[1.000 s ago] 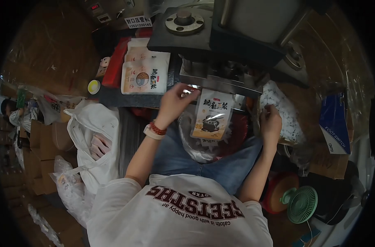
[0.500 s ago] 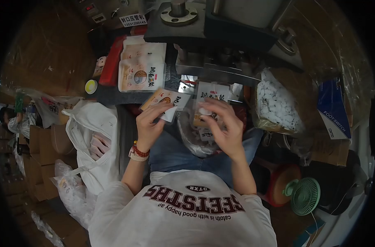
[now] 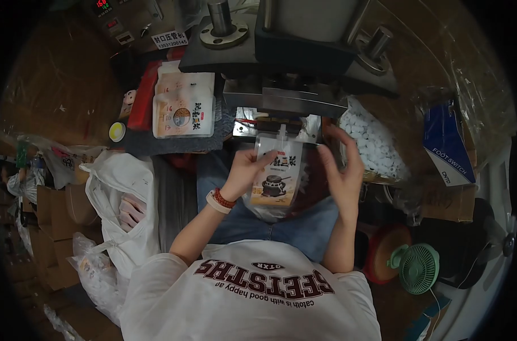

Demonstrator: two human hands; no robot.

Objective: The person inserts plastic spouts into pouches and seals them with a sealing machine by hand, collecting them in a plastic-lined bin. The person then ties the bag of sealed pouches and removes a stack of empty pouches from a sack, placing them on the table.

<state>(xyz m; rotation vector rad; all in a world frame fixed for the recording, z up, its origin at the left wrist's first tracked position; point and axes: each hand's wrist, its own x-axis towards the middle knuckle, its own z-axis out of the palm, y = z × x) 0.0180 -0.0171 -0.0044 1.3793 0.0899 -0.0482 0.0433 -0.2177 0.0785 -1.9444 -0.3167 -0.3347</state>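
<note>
My left hand (image 3: 240,177) pinches the left edge of a printed spout pouch (image 3: 276,192) between thumb and fingers. The pouch hangs nearly upright above my lap, its printed front towards me. At its top a small clear spout (image 3: 282,130) reaches the lower jaw area of the sealing machine (image 3: 295,98); whether it touches the metal I cannot tell. To the right of the pouch, my right hand (image 3: 346,173) holds nothing, its thumb and fingers apart. It is close to a box of white spouts or caps (image 3: 373,139).
A stack of flat printed pouches (image 3: 184,108) lies left of the machine, beside a red block (image 3: 144,96). A white bag (image 3: 128,187) stands at my left. On the right are a blue foot-switch box (image 3: 447,142) and a green fan (image 3: 418,268).
The pouch is now upright at the machine with its spout on top. My left hand has moved right and grips its side; my right hand has let go and moved right, opening.
</note>
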